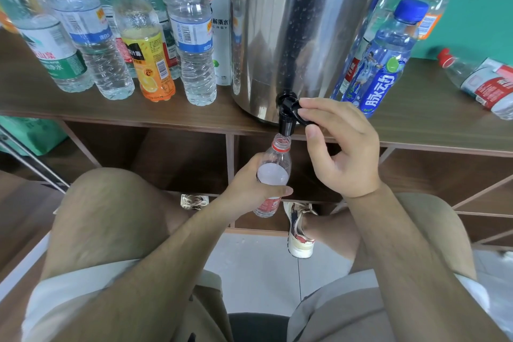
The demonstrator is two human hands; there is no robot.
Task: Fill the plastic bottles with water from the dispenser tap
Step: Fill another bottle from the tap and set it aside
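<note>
A steel water dispenser (291, 30) stands on a wooden shelf, with its black tap (287, 112) over the front edge. My right hand (341, 147) pinches the tap's lever between thumb and fingers. My left hand (249, 186) grips a clear uncapped bottle with a red label (274, 166), its mouth right under the spout. Water shows inside the bottle, filling much of it.
Several capped bottles stand left of the dispenser, among them a yellow-labelled one (147, 47). A blue bottle (380, 64) and others stand to its right, and one red-capped bottle (483, 83) lies on its side. The wooden shelf (166, 116) has open compartments below. My knees flank the bottle.
</note>
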